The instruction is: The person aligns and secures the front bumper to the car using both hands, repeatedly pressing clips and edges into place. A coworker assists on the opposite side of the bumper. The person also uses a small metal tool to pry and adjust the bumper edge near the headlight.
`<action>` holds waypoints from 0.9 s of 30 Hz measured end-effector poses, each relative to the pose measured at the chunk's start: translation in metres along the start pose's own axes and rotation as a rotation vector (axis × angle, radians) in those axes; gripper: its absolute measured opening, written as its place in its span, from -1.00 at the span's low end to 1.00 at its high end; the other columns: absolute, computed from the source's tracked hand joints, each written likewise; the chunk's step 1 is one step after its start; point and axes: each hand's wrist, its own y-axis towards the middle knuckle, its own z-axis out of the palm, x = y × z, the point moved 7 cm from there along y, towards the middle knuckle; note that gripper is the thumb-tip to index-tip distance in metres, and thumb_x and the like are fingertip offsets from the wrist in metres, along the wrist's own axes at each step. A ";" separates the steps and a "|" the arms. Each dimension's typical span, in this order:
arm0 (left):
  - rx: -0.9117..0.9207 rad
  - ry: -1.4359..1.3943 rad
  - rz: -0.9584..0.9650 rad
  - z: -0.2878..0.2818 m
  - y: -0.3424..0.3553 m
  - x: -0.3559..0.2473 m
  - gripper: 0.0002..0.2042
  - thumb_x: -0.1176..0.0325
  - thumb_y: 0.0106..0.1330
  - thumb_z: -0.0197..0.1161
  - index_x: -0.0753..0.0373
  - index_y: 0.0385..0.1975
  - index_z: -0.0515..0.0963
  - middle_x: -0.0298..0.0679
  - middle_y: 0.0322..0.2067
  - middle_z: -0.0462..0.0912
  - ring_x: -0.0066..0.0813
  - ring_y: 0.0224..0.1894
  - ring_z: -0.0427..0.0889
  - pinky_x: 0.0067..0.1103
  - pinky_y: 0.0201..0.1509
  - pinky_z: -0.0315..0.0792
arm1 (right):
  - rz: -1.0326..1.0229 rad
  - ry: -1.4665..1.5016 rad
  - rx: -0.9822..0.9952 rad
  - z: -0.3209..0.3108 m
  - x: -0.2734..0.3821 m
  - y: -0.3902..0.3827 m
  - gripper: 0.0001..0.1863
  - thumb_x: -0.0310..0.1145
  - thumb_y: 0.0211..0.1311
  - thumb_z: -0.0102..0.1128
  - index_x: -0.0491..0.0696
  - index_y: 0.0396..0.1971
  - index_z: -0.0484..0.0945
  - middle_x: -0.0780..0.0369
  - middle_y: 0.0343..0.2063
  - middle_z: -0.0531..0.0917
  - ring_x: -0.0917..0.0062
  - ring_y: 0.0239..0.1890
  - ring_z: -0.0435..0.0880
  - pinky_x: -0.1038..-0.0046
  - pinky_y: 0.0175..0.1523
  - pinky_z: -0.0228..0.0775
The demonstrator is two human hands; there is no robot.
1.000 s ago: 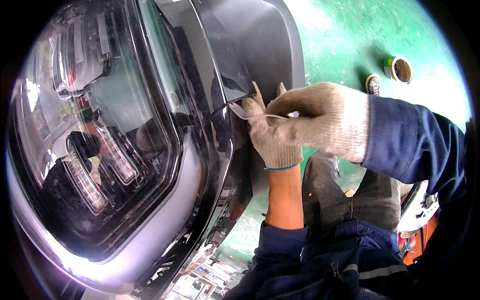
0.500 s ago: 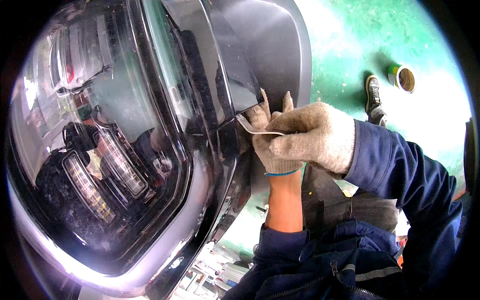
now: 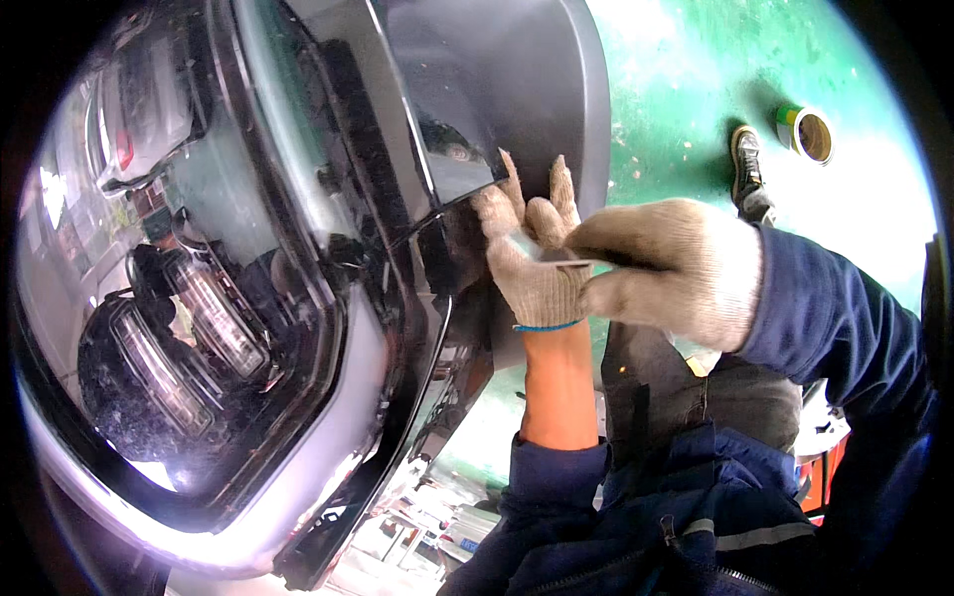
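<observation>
My left hand (image 3: 532,263), in a knitted glove with a blue cuff edge, is open with fingers apart. Its fingertips rest at the edge of the black car panel (image 3: 452,149), beside the grey wheel-arch trim (image 3: 556,79). My right hand (image 3: 686,268), gloved too, pinches a thin bent metal pick-like tool (image 3: 564,262). The tool crosses in front of my left palm, its bent end blurred and apart from the panel seam (image 3: 417,233). What lies behind my left fingers is hidden.
The large clear headlamp (image 3: 199,298) of the car fills the left side. On the green floor (image 3: 676,60) stand a shoe (image 3: 747,164) and an open round can (image 3: 813,136). Blurred items (image 3: 397,531) show below the bumper.
My right hand has drawn the metal tool rightward, off the panel seam it was at. My left hand stays by the panel edge. The whole view has shifted slightly.
</observation>
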 end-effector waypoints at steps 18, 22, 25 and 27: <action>0.179 -0.102 0.031 -0.006 0.019 -0.005 -0.51 0.13 0.56 0.09 0.29 0.34 0.29 -0.10 0.16 0.45 -0.44 -0.21 0.57 -0.28 0.46 0.38 | 0.124 -0.228 -0.111 -0.005 0.023 -0.036 -0.31 -0.67 0.13 0.21 -0.15 0.35 0.39 0.01 -0.25 0.65 0.18 -0.24 0.72 0.33 -0.08 0.62; 0.369 -0.134 -0.135 -0.022 0.046 0.014 -0.59 0.30 0.56 0.08 0.33 0.30 0.28 -0.08 0.31 0.37 -0.25 0.11 0.58 -0.34 0.36 0.50 | 0.117 -0.487 -0.019 0.000 0.042 -0.007 -0.38 -0.53 0.21 0.25 -0.15 0.32 0.41 0.04 -0.33 0.65 0.20 -0.36 0.73 0.29 -0.21 0.63; 0.342 -0.045 -0.094 -0.029 0.051 0.020 -0.65 0.27 0.56 0.04 0.36 0.19 0.41 -0.04 0.16 0.49 -0.25 0.08 0.60 -0.36 0.27 0.53 | 0.084 -0.556 0.012 -0.002 0.046 0.013 -0.42 -0.51 0.25 0.23 -0.17 0.31 0.42 0.02 -0.33 0.67 0.20 -0.35 0.73 0.29 -0.18 0.63; 0.269 -0.211 -0.261 -0.033 0.059 0.029 -0.59 0.14 0.61 -0.10 0.36 0.16 0.43 0.01 0.14 0.48 -0.19 0.21 0.49 -0.20 0.34 0.42 | 0.035 -0.547 0.025 -0.002 0.048 0.026 -0.44 -0.50 0.27 0.23 -0.19 0.29 0.42 -0.01 -0.29 0.69 0.20 -0.31 0.75 0.29 -0.13 0.64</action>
